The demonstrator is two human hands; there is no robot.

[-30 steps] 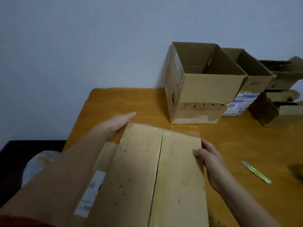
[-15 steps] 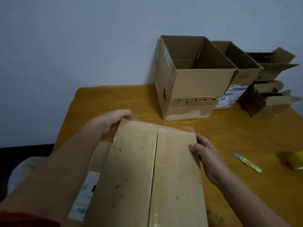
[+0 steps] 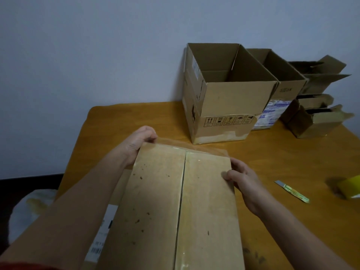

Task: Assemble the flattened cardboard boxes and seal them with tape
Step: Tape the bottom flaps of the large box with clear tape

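Observation:
A cardboard box (image 3: 155,201) stands in front of me on the wooden table (image 3: 292,162), its two top flaps closed along a middle seam. Clear tape (image 3: 192,148) runs across the far edge and sticks out beyond it. My left hand (image 3: 139,143) curls over the far left corner and pinches the tape end there. My right hand (image 3: 241,180) grips the box's right edge near the far corner, thumb on top. A roll of yellowish tape (image 3: 349,188) lies at the right edge of the view.
A large open box (image 3: 233,98) stands at the back of the table, with a second open box (image 3: 286,88) and several smaller ones (image 3: 319,121) to its right. A utility knife (image 3: 291,190) lies right of my right hand. A white bag (image 3: 29,209) sits off the table's left side.
My left hand has gone from lying flat at the far left corner to curling over it and pinching the tape. The view has shifted, bringing the tape roll in at the right.

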